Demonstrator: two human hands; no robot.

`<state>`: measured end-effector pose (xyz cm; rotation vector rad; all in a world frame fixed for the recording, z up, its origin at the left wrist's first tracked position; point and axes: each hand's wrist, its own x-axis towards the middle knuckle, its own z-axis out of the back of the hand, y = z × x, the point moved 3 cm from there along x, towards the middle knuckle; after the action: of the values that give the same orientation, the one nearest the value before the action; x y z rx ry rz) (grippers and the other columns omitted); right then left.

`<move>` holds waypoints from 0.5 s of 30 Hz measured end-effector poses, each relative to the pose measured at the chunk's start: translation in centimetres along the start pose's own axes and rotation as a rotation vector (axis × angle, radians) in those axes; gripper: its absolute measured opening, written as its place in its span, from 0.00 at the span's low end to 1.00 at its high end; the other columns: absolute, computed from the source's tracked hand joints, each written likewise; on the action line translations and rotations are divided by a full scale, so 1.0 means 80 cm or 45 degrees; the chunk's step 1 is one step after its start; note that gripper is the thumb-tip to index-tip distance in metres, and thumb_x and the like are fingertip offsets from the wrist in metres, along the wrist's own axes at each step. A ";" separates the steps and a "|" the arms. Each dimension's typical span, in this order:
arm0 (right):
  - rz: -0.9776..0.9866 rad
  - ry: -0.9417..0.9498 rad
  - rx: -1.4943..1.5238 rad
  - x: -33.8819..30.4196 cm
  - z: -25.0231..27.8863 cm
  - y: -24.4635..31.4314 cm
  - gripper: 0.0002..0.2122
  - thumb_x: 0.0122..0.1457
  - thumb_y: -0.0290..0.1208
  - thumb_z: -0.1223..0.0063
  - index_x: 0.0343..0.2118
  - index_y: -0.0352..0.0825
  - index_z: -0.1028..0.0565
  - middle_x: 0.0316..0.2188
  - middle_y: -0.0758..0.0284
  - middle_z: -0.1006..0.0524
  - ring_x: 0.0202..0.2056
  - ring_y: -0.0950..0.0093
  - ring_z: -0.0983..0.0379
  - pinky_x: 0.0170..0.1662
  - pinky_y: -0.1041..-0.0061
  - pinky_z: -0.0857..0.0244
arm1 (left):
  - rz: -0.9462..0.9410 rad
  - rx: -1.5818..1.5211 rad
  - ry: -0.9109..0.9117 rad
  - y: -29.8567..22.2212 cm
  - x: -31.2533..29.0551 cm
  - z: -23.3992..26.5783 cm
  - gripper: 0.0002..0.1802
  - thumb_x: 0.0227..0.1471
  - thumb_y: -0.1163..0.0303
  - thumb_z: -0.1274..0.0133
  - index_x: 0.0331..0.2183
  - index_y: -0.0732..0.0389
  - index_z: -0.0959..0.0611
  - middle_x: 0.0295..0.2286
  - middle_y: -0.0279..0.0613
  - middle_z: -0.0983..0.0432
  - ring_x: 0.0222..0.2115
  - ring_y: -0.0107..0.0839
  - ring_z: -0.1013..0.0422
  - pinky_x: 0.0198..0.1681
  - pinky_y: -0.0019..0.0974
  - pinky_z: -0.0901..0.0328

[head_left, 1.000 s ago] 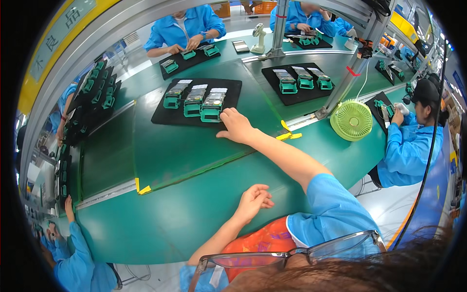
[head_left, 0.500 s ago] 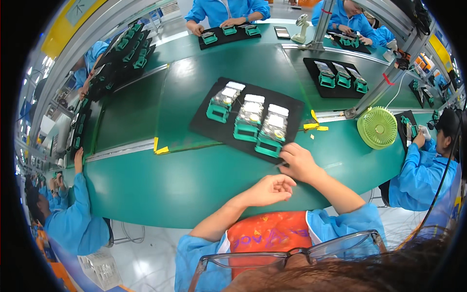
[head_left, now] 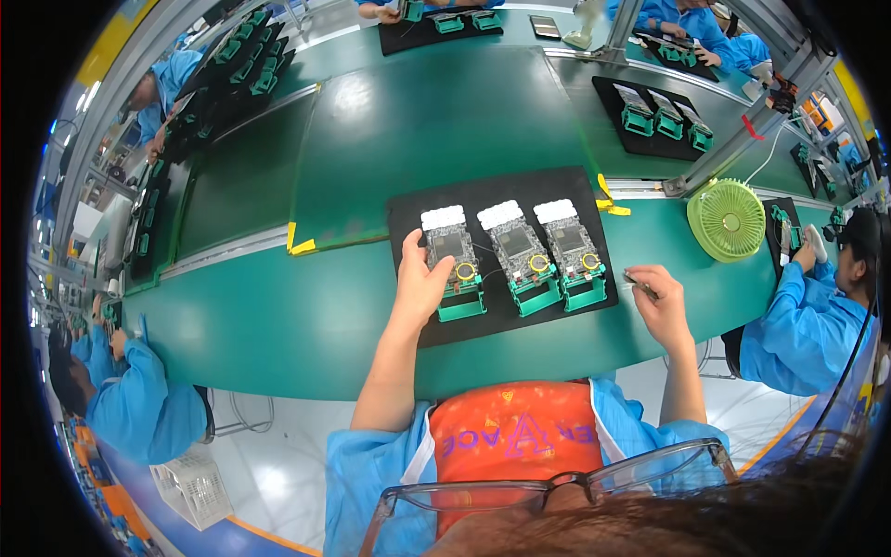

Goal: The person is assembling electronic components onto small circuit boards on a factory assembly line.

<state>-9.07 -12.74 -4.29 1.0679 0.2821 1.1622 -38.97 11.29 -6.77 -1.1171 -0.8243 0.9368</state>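
In front of me a black mat carries three circuit boards in green plastic frames: a left board, a middle board and a right board. Each has a white block at its far end and a yellow ring near the frame. My left hand is at the left board, thumb and fingers apart, the thumb over its surface; firm contact cannot be made out. Off the mat's right edge, my right hand is closed around a thin metal tool, mostly hidden by the fingers.
A green fan stands right of the mat. Another black mat with three framed boards lies farther back, beside a metal post. Yellow tape marks the green table. Co-workers in blue sit at both sides and across.
The mat has been turned straighter and sits nearer and farther right. My left hand has moved up to the left board; my right hand has left the mat's near edge and moved right.
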 end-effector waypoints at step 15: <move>-0.500 0.993 1.655 0.011 -0.186 0.115 0.05 0.59 0.24 0.49 0.38 0.34 0.29 0.43 0.63 0.26 0.32 0.86 0.28 0.22 0.88 0.50 | 0.329 -0.599 0.244 -0.072 -0.077 0.047 0.16 0.53 0.80 0.53 0.46 0.71 0.26 0.37 0.44 0.23 0.36 0.26 0.26 0.40 0.28 0.31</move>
<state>-24.25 -4.03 -4.25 1.4652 1.9592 0.9210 -43.63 6.06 -0.74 -1.7262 -0.7732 0.8492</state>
